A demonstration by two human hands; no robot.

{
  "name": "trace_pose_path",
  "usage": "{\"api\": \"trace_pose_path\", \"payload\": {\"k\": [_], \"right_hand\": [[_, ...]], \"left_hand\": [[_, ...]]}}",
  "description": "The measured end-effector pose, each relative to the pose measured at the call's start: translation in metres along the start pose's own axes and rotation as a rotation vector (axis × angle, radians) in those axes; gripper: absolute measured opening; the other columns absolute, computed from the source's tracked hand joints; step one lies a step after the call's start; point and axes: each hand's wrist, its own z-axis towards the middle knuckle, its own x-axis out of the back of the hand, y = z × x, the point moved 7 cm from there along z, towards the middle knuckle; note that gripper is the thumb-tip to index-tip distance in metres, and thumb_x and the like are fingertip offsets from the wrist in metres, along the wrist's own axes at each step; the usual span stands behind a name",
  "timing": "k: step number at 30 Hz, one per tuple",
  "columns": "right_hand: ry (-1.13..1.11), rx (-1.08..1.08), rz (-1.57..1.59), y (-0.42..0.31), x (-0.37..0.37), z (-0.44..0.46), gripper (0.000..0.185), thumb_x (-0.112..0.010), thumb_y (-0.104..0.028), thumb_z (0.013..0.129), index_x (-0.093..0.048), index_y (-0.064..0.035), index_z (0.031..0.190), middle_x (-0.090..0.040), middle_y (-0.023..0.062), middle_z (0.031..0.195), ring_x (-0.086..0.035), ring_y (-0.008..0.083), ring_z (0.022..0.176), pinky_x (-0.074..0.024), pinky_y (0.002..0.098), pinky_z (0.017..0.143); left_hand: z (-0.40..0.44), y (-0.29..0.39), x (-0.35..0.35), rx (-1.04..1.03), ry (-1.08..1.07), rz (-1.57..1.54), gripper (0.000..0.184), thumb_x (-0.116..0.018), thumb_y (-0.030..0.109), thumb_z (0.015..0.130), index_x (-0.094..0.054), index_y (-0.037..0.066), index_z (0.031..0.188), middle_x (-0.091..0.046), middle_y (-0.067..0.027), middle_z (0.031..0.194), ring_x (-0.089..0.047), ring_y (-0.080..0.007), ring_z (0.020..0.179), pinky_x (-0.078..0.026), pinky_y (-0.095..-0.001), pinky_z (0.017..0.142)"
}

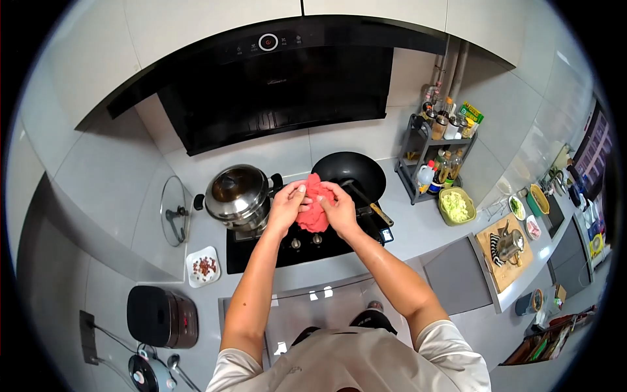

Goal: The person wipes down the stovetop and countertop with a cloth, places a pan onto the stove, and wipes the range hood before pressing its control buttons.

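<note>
A crumpled red cloth (313,212) is held up in front of me over the black gas stove (287,251). My left hand (288,206) grips its left side, thumb on top. On its right side my right hand (339,210) holds it with bent fingers. Behind and to the right of the cloth, a black wok (349,171) sits at the back of the stove, with a turner (379,213) whose wooden-looking handle points toward me. To the left of my left hand stands a lidded steel pot (236,193). The cloth hides part of the stove and the wok's edge.
On the left are a white dish of small reddish pieces (204,266), a glass lid (174,210) and a dark cooker (162,316). On the right stand a spice rack (418,160), a green basin of shredded vegetable (456,206), and a cutting board (517,271) with a metal kettle (510,245).
</note>
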Motion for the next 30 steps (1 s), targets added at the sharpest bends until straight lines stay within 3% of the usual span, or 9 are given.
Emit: {"api": "trace_pose_path", "payload": {"k": [8,12,14,16,18,21,24,27,30], "right_hand": [[0.144,0.032,0.294,0.035,0.033,0.126,0.044,-0.064,0.005,0.1,-0.053,-0.0035,0.142,-0.069,0.0114,0.123,-0.067,0.017,0.11,-0.0542,0.0311,0.098],[0.218,0.054,0.455,0.042,0.06,0.209,0.047,-0.065,0.002,0.101,-0.045,-0.0058,0.143,-0.066,0.0141,0.125,-0.064,0.019,0.114,-0.0506,0.0324,0.101],[0.287,0.124,0.372,0.044,0.081,0.25,0.045,-0.065,0.002,0.101,-0.046,-0.0062,0.141,-0.066,0.0144,0.125,-0.064,0.02,0.116,-0.05,0.0328,0.102],[0.374,0.258,0.231,0.041,0.106,0.292,0.041,-0.068,0.0,0.099,-0.051,-0.0054,0.136,-0.067,0.0152,0.125,-0.065,0.0239,0.115,-0.0503,0.0359,0.103],[0.566,0.392,-0.067,0.03,0.137,0.319,0.037,-0.072,-0.005,0.096,-0.058,-0.0054,0.13,-0.067,0.0166,0.124,-0.065,0.0323,0.116,-0.0503,0.0422,0.104],[0.823,0.358,-0.209,0.033,0.169,0.358,0.038,-0.075,-0.009,0.093,-0.065,-0.0066,0.129,-0.065,0.0199,0.127,-0.061,0.0421,0.122,-0.0491,0.0481,0.107],[0.911,0.377,-0.225,0.035,0.174,0.382,0.043,-0.075,-0.008,0.092,-0.066,-0.0066,0.135,-0.063,0.0208,0.132,-0.061,0.0421,0.122,-0.0502,0.0471,0.107],[0.899,0.497,-0.341,0.036,0.14,0.395,0.038,-0.073,-0.004,0.092,-0.069,-0.0034,0.13,-0.063,0.021,0.13,-0.062,0.0421,0.119,-0.0514,0.0477,0.105],[0.848,0.593,-0.487,0.027,0.054,0.374,0.044,-0.068,0.004,0.075,-0.075,-0.0091,0.116,-0.065,0.0173,0.131,-0.059,0.0413,0.117,-0.0484,0.0476,0.101]], "left_hand": [[0.096,0.01,0.018,-0.178,0.141,0.364,0.037,-0.065,0.025,0.108,-0.067,0.003,0.137,-0.076,-0.008,0.114,-0.07,-0.0135,0.096,-0.057,-0.0303,0.089],[0.141,0.034,0.024,-0.348,0.27,0.638,0.036,-0.067,0.022,0.103,-0.069,0.005,0.135,-0.078,-0.0151,0.118,-0.075,-0.0248,0.1,-0.057,-0.0373,0.092],[0.171,0.041,0.03,-0.38,0.322,0.73,0.037,-0.067,0.02,0.102,-0.068,0.007,0.136,-0.075,-0.0194,0.126,-0.074,-0.033,0.104,-0.058,-0.0398,0.093],[0.198,0.051,0.03,-0.47,0.371,0.812,0.038,-0.066,0.02,0.103,-0.066,0.008,0.139,-0.07,-0.0176,0.136,-0.073,-0.0316,0.108,-0.058,-0.0407,0.094],[0.225,0.052,0.03,-0.521,0.383,0.928,0.045,-0.065,0.018,0.102,-0.061,0.01,0.146,-0.059,-0.021,0.15,-0.062,-0.0395,0.129,-0.051,-0.0451,0.108],[0.251,0.066,0.02,-0.537,0.369,1.02,0.056,-0.066,0.014,0.099,-0.055,0.012,0.153,-0.045,-0.0222,0.163,-0.043,-0.0452,0.147,-0.039,-0.0484,0.121],[0.274,0.07,0.021,-0.677,0.396,1.225,0.059,-0.068,0.014,0.097,-0.054,0.012,0.154,-0.041,-0.0224,0.165,-0.041,-0.0464,0.149,-0.039,-0.0484,0.122],[0.292,0.068,0.031,-0.712,0.416,1.373,0.067,-0.069,0.016,0.095,-0.049,0.017,0.159,-0.033,-0.0186,0.171,-0.031,-0.0452,0.155,-0.035,-0.0541,0.123],[0.295,0.065,0.042,-0.705,0.434,1.458,0.074,-0.07,0.016,0.093,-0.044,0.016,0.162,-0.027,-0.0171,0.173,-0.024,-0.0442,0.159,-0.029,-0.0582,0.126]]}}
